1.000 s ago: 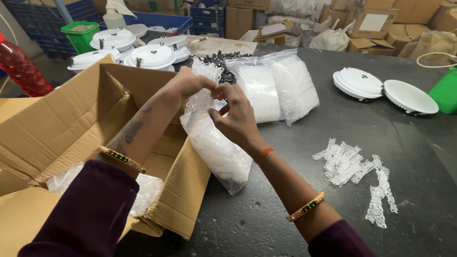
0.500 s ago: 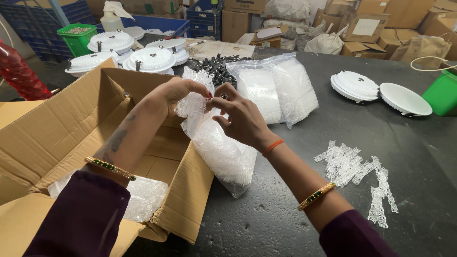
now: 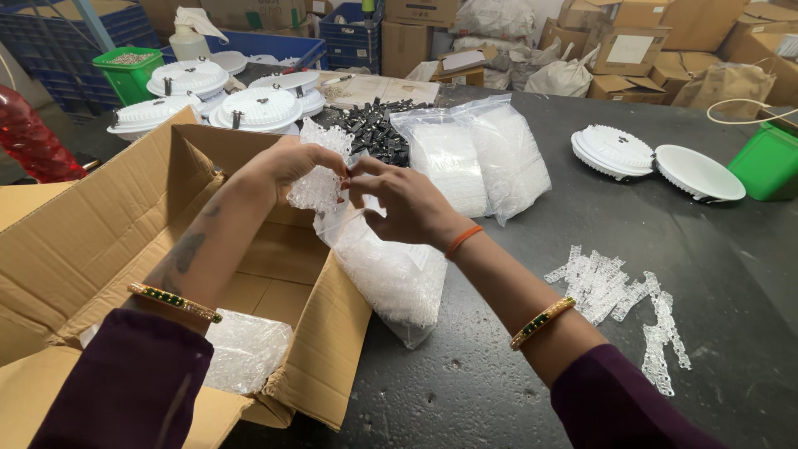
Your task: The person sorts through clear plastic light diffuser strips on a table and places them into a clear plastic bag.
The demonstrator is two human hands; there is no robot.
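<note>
Left hand and right hand meet above the front edge of the table, both pinching the top of a clear plastic bag full of small clear plastic parts. Left fingers closed on the bunched bag mouth, right thumb and fingers curled onto the same spot, fingertips touching. Bag hangs down from the grip; its bottom rests on the table, leaning against the flap of the open cardboard box.

Box sits at the front-left corner, flaps open. Another bag of clear parts lies inside it, near the left sleeve.

Two more filled clear bags lie side by side mid-table, just behind the hands. Pile of small black parts touches them on the left.

Loose strips of clear parts lie scattered to the right of the right forearm, towards the front-right.

Stack of round white lamp housings at the back-left. Two more white round housings on the right side, one face up like a dish. Green bin at the right edge, second green bin back-left.

Both wrists carry gold bangles; right also has an orange band.
</note>
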